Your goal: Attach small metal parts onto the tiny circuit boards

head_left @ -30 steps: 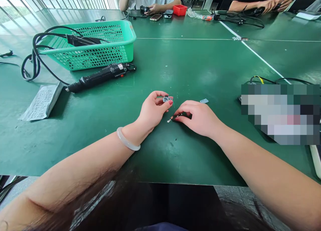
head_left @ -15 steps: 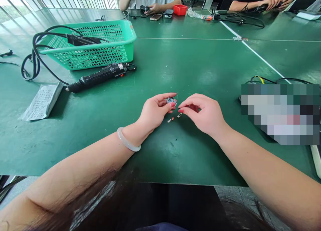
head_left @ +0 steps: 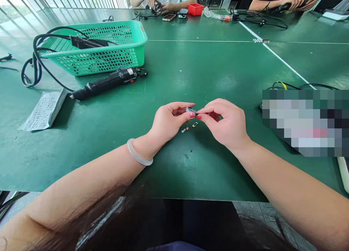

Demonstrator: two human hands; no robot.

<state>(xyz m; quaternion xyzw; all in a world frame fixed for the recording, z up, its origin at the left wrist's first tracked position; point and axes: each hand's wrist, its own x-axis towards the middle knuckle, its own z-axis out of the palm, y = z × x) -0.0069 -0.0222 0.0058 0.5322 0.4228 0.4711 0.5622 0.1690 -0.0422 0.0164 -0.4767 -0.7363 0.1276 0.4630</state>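
Note:
My left hand pinches a small grey-blue part between thumb and fingers, a little above the green table. From the other side, the closed fingertips of my right hand meet the right end of this part; whether they hold a separate piece is too small to tell. Just below the fingers, a tiny metal frame lies on the table. Beside it sit a tiny orange piece and a tiny silvery piece.
A green basket holding a black cabled device stands at the back left. In front of it lie a black electric screwdriver and a written paper pad. A blurred-out object is at right. Two people work across the table, near a red tray.
My right hand has come up to the part in my left hand, and the fingertips now meet. The left hand has turned the part slightly. The tiny frame stays on the table.

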